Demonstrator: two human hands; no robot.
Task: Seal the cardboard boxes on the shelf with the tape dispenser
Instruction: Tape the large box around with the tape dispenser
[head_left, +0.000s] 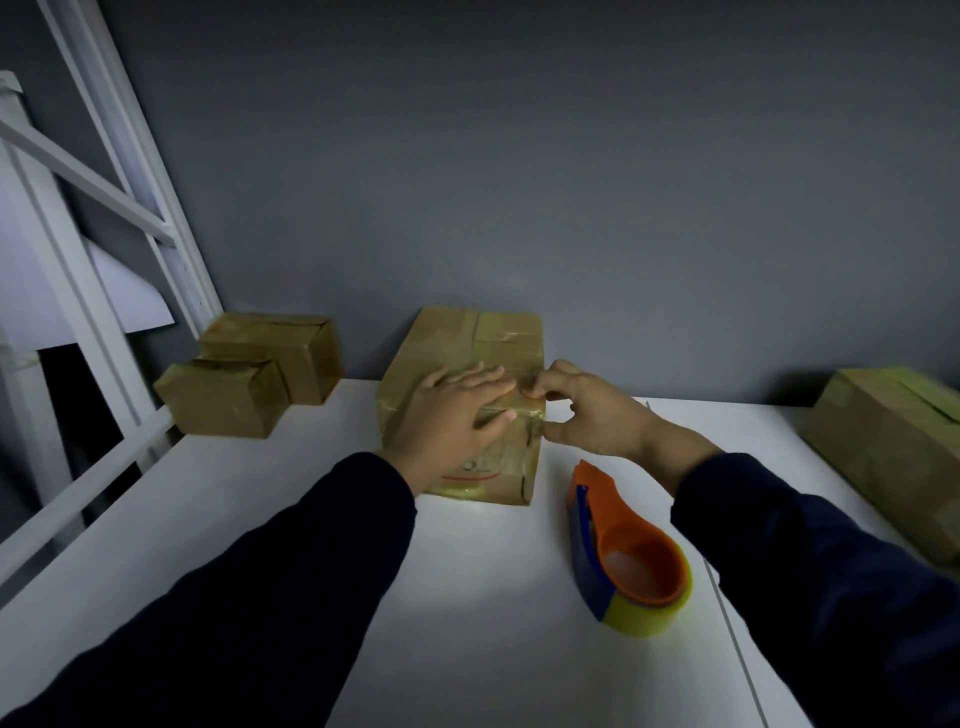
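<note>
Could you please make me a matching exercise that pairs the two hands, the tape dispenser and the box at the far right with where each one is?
Things:
1. left hand
2. right hand
3. tape dispenser
4. far-right box

Places:
A. rests unheld on the shelf
B. lies flat on the middle box
C. partly cut off by the picture's edge
D. pinches the middle box's top right edge

Pairs: 1-B, 2-D, 3-A, 4-C.
</note>
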